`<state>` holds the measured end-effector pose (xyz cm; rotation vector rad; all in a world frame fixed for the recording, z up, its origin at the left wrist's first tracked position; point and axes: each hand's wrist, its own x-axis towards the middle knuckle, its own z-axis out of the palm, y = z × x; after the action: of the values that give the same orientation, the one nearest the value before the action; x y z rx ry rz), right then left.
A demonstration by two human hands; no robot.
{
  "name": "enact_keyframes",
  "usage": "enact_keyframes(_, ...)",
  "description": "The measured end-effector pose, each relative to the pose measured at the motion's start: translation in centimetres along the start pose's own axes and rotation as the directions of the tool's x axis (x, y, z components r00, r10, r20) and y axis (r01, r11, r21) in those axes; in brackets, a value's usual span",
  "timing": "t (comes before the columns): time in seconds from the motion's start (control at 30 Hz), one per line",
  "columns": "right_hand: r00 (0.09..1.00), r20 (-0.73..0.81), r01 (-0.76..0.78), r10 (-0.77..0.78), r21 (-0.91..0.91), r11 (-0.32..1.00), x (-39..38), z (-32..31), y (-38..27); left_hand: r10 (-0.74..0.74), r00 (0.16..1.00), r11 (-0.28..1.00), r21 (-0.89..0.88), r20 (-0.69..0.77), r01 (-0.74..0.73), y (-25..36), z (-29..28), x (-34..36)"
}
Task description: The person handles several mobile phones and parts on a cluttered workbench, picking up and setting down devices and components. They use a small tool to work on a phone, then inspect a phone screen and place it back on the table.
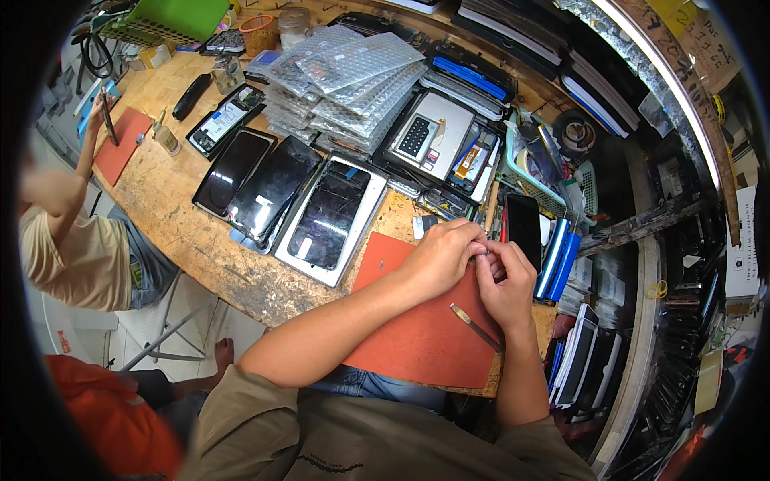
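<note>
My left hand (443,258) and my right hand (508,282) meet above the far right part of an orange mat (401,337). Both are closed, fingertips pinched together around something small and dark that I cannot make out. On the mat beside my right wrist lies a thin metal pry blade (473,325). A black phone (524,227) stands just beyond my right hand, next to shiny blue rolls (559,260). Left of the mat, a phone with a dark screen (329,218) lies in a white tray (369,210).
More dark phones (275,186) lie to the left. Bubble-wrap packs (345,88) are stacked at the back, beside an open box of parts (433,136). A green basket (545,180) stands at the right. Another person (80,248) sits at the far left by a second orange mat (123,147).
</note>
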<state>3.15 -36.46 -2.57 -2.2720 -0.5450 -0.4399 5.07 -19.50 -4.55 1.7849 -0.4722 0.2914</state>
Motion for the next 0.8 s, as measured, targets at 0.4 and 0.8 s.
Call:
enact_keyframes(0.4, 1.000, -0.001, 0.003, -0.003, 0.004, 1.000, -0.05, 0.07, 0.14, 0.000, 1.000, 1.000, 0.001, 0.006, 0.000, 0.05, -0.04, -0.05)
enact_keyframes(0.8, 1.000, -0.006, 0.004, -0.004, 0.000, 1.000, -0.05, 0.07, 0.16, 0.035, 0.999, 0.999, 0.039, 0.007, -0.036, -0.35, 0.10, -0.03)
